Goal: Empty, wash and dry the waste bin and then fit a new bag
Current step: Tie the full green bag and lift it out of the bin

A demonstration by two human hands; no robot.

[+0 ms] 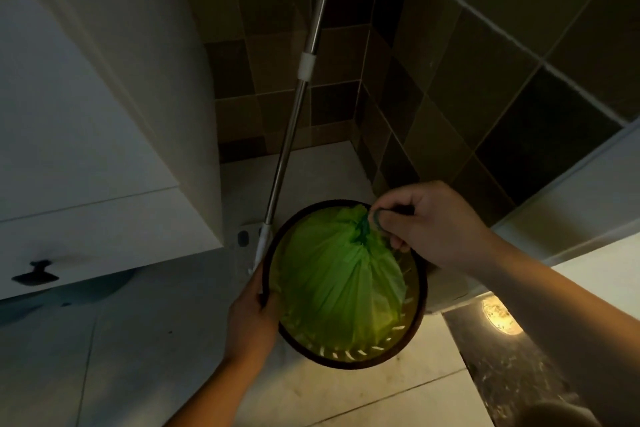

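A round waste bin (pixel 417 319) with a dark rim and slotted yellowish wall stands on the pale floor near a corner. Inside it sits a green bag (pixel 339 277), gathered to a knotted neck at the upper right. My right hand (pixel 429 222) pinches that dark green neck between thumb and fingers. My left hand (pixel 251 319) grips the bin's left rim, thumb over the edge.
A metal mop handle (pixel 294 107) leans into the tiled corner just behind the bin. A white cabinet (pixel 86 121) with a dark knob stands at the left. Dark wall tiles rise behind, and a white fixture edge (pixel 571 191) lies to the right.
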